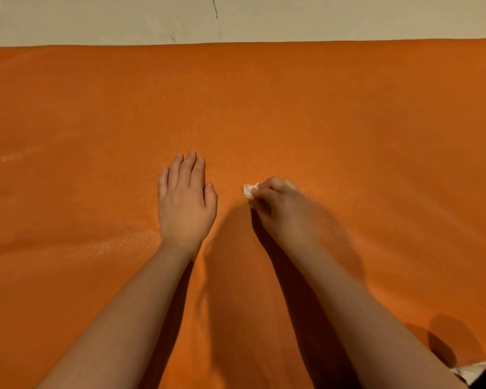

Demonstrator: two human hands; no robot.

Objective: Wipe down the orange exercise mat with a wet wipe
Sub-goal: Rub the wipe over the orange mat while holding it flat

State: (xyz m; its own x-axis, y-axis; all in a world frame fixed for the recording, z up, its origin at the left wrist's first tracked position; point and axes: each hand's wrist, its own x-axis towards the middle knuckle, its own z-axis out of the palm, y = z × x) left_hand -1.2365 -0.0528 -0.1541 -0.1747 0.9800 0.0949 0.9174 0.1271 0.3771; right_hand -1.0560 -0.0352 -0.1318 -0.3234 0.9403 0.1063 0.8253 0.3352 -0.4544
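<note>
Orange exercise mat (292, 108) fills almost the whole view. Its far edge runs straight across, well beyond the left hand (184, 200), with pale tiled floor (96, 21) behind it and a dark tile seam (217, 21) leading away. There is plenty of bare mat ahead of the left hand and out to both sides of it, and the mat's side edges are out of view. The left hand lies flat, palm down on the mat, fingers straight and close together, pointing at the far edge and holding nothing. Just beside it, on its thumb side, the right hand (281, 209) is curled knuckles-up, fingers bunched round a small white wet wipe (249, 190). The wipe pokes out toward the left hand and is down on the mat. Both forearms reach in bare. A damp sheen (115, 242) glints on the mat off the left hand's little-finger side.
</note>
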